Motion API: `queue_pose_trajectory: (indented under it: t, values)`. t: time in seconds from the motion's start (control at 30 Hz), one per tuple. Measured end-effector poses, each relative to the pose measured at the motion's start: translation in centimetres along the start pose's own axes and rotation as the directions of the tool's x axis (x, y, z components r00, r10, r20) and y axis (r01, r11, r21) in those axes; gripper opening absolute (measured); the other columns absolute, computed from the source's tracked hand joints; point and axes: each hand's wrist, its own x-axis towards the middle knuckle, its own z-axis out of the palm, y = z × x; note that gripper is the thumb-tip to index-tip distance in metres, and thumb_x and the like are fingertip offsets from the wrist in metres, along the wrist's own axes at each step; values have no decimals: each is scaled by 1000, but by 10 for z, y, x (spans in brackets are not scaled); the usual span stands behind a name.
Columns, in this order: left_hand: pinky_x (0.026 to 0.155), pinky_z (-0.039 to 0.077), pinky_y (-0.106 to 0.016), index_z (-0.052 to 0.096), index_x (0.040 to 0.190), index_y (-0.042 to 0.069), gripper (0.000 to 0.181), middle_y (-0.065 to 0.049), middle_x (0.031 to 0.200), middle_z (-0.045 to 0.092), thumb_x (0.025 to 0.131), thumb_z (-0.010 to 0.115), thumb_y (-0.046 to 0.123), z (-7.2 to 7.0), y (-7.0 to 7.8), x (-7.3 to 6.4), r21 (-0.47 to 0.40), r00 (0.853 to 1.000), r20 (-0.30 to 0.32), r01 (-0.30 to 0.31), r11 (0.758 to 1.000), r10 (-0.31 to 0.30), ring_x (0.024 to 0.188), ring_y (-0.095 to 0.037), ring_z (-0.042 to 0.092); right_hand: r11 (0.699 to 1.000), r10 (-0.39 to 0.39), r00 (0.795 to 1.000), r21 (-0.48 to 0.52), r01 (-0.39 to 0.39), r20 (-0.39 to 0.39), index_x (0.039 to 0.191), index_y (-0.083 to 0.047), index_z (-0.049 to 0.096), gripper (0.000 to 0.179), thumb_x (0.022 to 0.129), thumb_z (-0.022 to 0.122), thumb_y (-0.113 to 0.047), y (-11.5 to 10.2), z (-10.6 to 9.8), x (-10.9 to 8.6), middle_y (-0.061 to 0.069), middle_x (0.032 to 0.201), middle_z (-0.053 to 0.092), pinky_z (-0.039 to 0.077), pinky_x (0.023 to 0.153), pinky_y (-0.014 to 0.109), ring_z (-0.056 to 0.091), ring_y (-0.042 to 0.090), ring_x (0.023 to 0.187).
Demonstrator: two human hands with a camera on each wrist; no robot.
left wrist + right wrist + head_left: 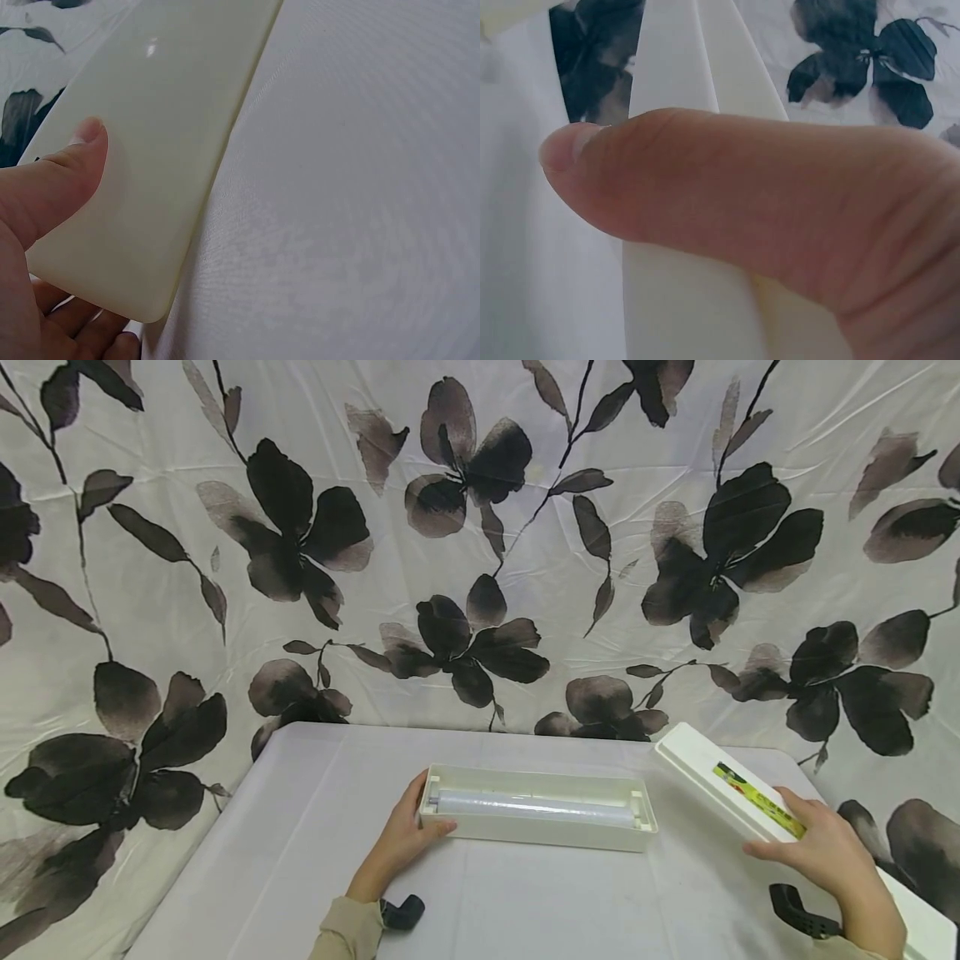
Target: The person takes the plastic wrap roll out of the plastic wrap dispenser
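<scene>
A long cream dispenser box (540, 837) lies on the table with its top uncovered, and a roll of clear plastic film (532, 807) rests inside. My left hand (397, 837) grips the box's left end. In the left wrist view, the thumb (71, 169) presses the smooth front wall (161, 157) and the fingers curl round the end. To the right, my right hand (836, 852) holds a long white lid (693, 756) with a yellow-green label, tilted above the table. The right thumb (705, 180) crosses the lid (671, 60) in the right wrist view; the other fingers are mostly hidden.
A white table (300, 860) carries the box. Behind it hangs a pale cloth (585, 652) with dark flowers. Another white object (926, 914) is partly visible at the lower right, beside the right wrist. Each wrist wears a black device (402, 912).
</scene>
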Motion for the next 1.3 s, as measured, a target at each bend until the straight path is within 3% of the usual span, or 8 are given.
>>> queue_pose_trajectory:
  t: [0.4, 0.53, 0.7, 0.8, 1.03, 1.3]
  values:
    - [118, 18, -55, 28, 154, 10, 95, -15, 154, 38, 78, 85, 16, 0, -1, 1, 5, 1000, -10, 7, 1000, -7, 144, -34, 32, 985, 166, 981, 26, -169, 100, 145, 17, 23, 118, 75, 75, -64, 23, 14, 3, 45, 132, 37, 44, 80, 68, 47, 55, 105]
    - [118, 16, -55, 28, 154, 7, 94, -18, 154, 38, 79, 83, 10, 1, 10, -2, -9, 1000, -14, 16, 1000, -16, 144, -36, 31, 972, 232, 967, 20, -235, 105, 144, 16, 24, 119, 74, 74, -66, 31, 18, 0, 45, 130, 38, 45, 78, 66, 49, 55, 102]
    - [116, 18, -58, 28, 152, -3, 91, -24, 152, 39, 79, 81, 6, -2, 36, -9, -10, 1000, -6, 14, 1000, -14, 142, -41, 32, 935, 341, 936, 68, -347, 84, 142, 14, 28, 117, 71, 77, -66, 38, 23, -3, 42, 124, 43, 45, 77, 67, 51, 49, 97]
    - [117, 19, -57, 27, 152, -3, 91, -24, 152, 39, 80, 81, 6, -3, 44, -11, -5, 1000, 4, 22, 1000, -22, 142, -41, 33, 914, 391, 918, 87, -396, 64, 141, 12, 30, 116, 69, 80, -64, 41, 27, -3, 41, 124, 43, 45, 79, 66, 50, 48, 97]
    - [116, 19, -58, 26, 153, -4, 91, -24, 151, 38, 80, 81, 7, -4, 46, -11, -6, 1000, 13, 17, 1000, -16, 141, -41, 34, 880, 467, 884, 89, -466, 16, 138, 15, 31, 117, 67, 82, -62, 46, 34, -5, 43, 124, 42, 46, 79, 63, 51, 51, 98]
    - [117, 18, -58, 25, 153, -4, 92, -24, 153, 37, 81, 81, 8, -4, 46, -11, 5, 999, 20, 26, 1000, -26, 142, -41, 32, 837, 542, 840, 83, -541, 8, 140, 16, 26, 115, 71, 80, -58, 48, 41, -6, 43, 125, 38, 33, 96, 69, 40, 57, 110]
